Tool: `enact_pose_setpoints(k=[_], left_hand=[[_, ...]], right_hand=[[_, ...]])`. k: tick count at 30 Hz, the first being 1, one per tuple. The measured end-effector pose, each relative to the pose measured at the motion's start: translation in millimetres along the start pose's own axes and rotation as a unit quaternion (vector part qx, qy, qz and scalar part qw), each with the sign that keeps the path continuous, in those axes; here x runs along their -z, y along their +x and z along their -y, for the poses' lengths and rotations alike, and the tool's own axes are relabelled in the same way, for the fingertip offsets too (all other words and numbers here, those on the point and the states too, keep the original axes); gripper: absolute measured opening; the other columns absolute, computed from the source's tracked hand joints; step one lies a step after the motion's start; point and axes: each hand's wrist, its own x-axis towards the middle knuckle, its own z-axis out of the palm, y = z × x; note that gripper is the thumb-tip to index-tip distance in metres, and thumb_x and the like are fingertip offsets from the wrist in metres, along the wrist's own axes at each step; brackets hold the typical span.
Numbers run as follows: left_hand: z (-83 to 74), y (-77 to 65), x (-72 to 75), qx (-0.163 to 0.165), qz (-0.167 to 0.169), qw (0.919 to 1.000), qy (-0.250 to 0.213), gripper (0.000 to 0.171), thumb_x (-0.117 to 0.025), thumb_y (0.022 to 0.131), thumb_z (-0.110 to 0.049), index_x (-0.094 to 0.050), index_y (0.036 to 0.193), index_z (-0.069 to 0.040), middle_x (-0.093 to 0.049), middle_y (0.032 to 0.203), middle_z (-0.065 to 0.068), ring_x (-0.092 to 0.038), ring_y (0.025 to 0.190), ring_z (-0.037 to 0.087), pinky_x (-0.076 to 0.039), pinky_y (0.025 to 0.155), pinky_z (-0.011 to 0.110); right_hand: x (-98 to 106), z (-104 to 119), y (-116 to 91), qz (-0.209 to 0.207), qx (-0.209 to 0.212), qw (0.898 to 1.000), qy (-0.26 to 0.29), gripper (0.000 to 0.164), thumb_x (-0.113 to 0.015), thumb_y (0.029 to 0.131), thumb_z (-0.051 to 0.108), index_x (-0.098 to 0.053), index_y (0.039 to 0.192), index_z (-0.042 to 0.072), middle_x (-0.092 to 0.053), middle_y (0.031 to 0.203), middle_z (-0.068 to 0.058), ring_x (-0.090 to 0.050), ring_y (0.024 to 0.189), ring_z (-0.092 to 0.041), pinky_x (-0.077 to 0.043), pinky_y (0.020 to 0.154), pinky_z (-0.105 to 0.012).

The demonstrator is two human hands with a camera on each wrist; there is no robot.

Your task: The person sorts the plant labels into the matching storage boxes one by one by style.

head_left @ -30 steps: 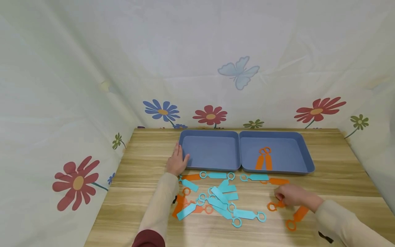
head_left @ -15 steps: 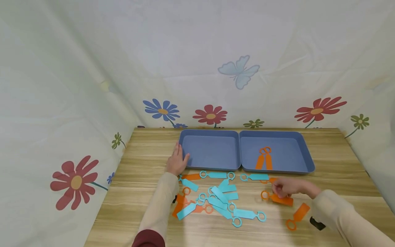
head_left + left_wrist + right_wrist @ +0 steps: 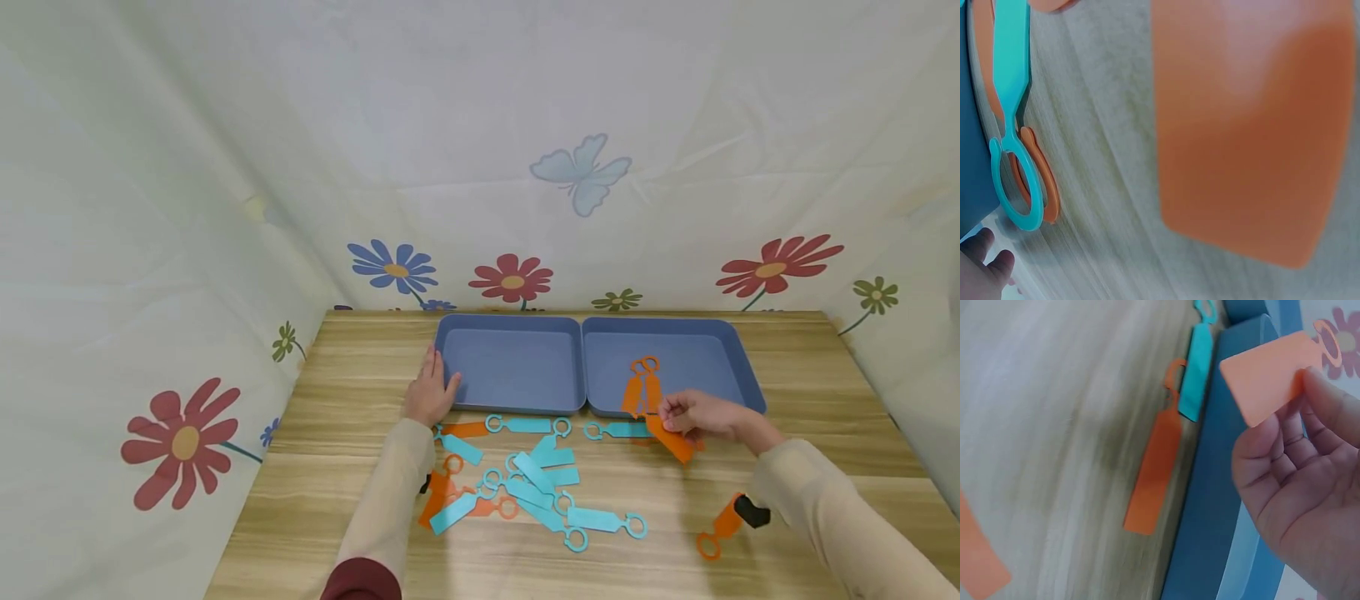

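My right hand [image 3: 703, 415] pinches an orange ring-ended tag [image 3: 670, 442] between thumb and fingers, above the front edge of the right blue tray [image 3: 693, 358]. In the right wrist view the ring of this held tag [image 3: 1266, 380] points away past the thumb. Two orange tags [image 3: 633, 392] lie inside that tray. At the left blue tray [image 3: 510, 367], my left hand [image 3: 430, 394] rests with extended fingers against the left side, thumb at the rim. The left wrist view catches only some fingertips [image 3: 1000, 265] at its lower left corner.
A loose pile of turquoise tags [image 3: 534, 475] and orange tags [image 3: 440, 497] spreads in front of the left tray. A turquoise tag [image 3: 1197, 369] and an orange tag [image 3: 1154, 469] lie before the right tray. Another orange tag [image 3: 726, 521] sits nearer the right forearm.
My right hand has lifted an orange tag off the table and carried it forward to the right tray's front edge. The left hand has stayed in place.
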Motion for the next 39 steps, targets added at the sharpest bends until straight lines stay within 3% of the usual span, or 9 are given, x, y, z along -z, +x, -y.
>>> enact_pose_setpoints(k=[6, 13, 20, 30, 39], left_hand=[[-0.8, 0.2, 1.0, 0.003, 0.003, 1.0, -0.005, 0.067, -0.031, 0.092, -0.045, -0.019, 0.14, 0.0, -0.008, 0.149, 0.01, -0.04, 0.121, 0.034, -0.038, 0.093, 0.046], [-2.5, 0.3, 1.8, 0.007, 0.006, 0.9999, -0.008, 0.067, -0.032, 0.092, -0.045, -0.019, 0.14, 0.001, -0.009, 0.149, 0.011, -0.037, 0.124, 0.033, -0.036, 0.095, 0.045], [-2.2, 0.7, 1.6, 0.008, 0.01, 0.9999, -0.009, 0.067, -0.031, 0.092, -0.045, -0.018, 0.14, 0.001, -0.008, 0.149, 0.011, -0.035, 0.126, 0.032, -0.035, 0.097, 0.044], [-0.5, 1.3, -0.6, 0.009, 0.012, 0.9999, -0.005, 0.068, -0.03, 0.092, -0.046, -0.017, 0.14, 0.0, -0.006, 0.15, 0.009, -0.034, 0.126, 0.032, -0.035, 0.097, 0.044], [1.9, 1.5, -2.7, 0.003, -0.003, 0.9993, -0.038, 0.069, -0.03, 0.092, -0.047, -0.019, 0.14, 0.001, -0.006, 0.15, 0.009, -0.036, 0.124, 0.037, -0.034, 0.095, 0.049]], right_hand=[[11, 2, 5, -0.059, -0.005, 0.997, 0.057, 0.008, -0.051, 0.089, 0.012, -0.046, 0.089, 0.006, -0.051, 0.073, 0.001, -0.047, 0.06, -0.011, -0.045, 0.058, -0.025], [19, 5, 8, -0.137, -0.009, 0.985, 0.106, 0.003, -0.047, 0.091, 0.011, -0.046, 0.09, 0.008, -0.051, 0.08, 0.0, -0.053, 0.066, -0.012, -0.049, 0.062, -0.026], [25, 7, 11, -0.207, -0.001, 0.967, 0.147, 0.004, -0.046, 0.091, 0.011, -0.046, 0.094, 0.008, -0.052, 0.08, 0.003, -0.052, 0.07, -0.011, -0.049, 0.063, -0.027], [27, 3, 16, -0.286, -0.02, 0.938, 0.193, 0.016, -0.045, 0.09, 0.008, -0.043, 0.106, 0.01, -0.057, 0.074, 0.008, -0.056, 0.066, -0.008, -0.048, 0.063, -0.025], [26, -16, 29, -0.367, -0.035, 0.914, 0.168, 0.026, -0.047, 0.087, 0.001, -0.042, 0.112, -0.001, -0.055, 0.066, 0.008, -0.054, 0.055, -0.006, -0.05, 0.057, -0.022]])
